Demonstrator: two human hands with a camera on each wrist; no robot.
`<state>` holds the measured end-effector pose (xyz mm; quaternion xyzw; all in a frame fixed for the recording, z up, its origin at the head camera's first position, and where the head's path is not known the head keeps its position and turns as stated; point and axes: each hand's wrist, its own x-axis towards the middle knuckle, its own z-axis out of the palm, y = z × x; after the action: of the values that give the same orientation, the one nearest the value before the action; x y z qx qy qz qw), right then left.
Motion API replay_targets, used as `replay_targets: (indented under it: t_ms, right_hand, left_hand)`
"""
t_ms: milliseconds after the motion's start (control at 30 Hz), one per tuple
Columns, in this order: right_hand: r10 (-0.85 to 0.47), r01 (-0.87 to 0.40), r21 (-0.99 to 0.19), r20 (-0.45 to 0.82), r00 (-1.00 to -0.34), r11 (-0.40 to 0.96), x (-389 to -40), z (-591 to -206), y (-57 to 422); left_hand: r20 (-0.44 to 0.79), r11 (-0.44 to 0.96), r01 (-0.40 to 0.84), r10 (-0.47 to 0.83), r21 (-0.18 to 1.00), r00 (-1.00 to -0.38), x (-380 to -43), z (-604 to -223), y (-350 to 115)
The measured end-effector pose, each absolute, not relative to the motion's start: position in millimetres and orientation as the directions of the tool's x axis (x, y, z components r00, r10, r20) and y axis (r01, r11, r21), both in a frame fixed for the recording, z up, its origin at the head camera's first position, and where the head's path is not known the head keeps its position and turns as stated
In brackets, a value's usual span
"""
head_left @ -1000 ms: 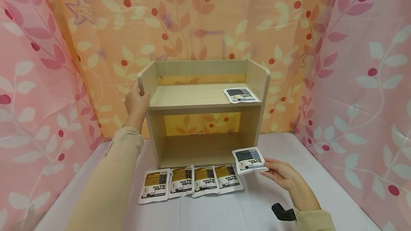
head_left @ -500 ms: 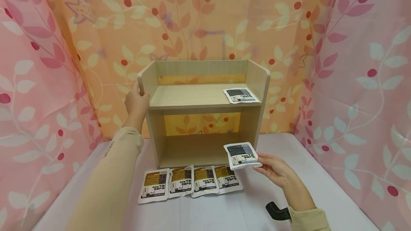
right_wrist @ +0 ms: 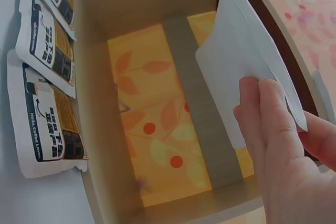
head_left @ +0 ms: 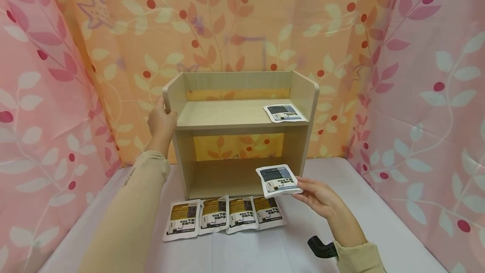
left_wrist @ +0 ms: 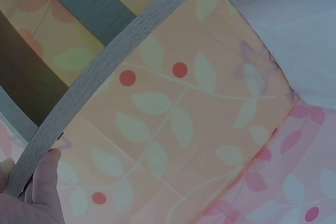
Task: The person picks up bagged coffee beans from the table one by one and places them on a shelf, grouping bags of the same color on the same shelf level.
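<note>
My left hand (head_left: 161, 122) grips the front edge of the left side panel of a pale wooden shelf unit (head_left: 242, 127). In the left wrist view, fingers and thumb lie on either side of that panel (left_wrist: 89, 74). With thumb and fingers my right hand (head_left: 320, 197) pinches the right edge of a white pouch (head_left: 278, 180) with a blue-grey label. The pouch is held up in front of the lower compartment. The right wrist view shows its plain back (right_wrist: 231, 69), tilted. A similar blue-labelled pouch (head_left: 285, 113) lies at the right of the upper shelf.
Several white pouches with brown-and-gold labels (head_left: 182, 221) lie in a row on the white tablecloth (head_left: 242, 256), along the front of the shelf unit. Patterned curtains (head_left: 242, 20) stand behind and at both sides. A black strap piece (head_left: 322, 247) sits at the right wrist.
My right hand has moved left and slightly up with the blue-labelled pouch, from the unit's lower right corner to before the lower compartment. The left hand has stayed in place.
</note>
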<state>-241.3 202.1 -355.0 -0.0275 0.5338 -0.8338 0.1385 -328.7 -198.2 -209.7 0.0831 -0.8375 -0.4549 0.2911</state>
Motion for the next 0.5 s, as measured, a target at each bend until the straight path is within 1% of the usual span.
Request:
replay_targets:
  t_ms: [300,500]
  right_hand:
    - [-0.245,0.187,-0.905,-0.097,-0.965,-0.381,-240,-346,195]
    - [-0.266,0.188,-0.897,-0.082,-0.96,-0.401,-239,-336,190]
  left_hand:
    - [0.423,0.581,0.134,-0.397,0.803,-0.815,-327,-210,-198]
    - [0.415,0.574,0.131,-0.397,0.808,-0.818,-327,-210,-198]
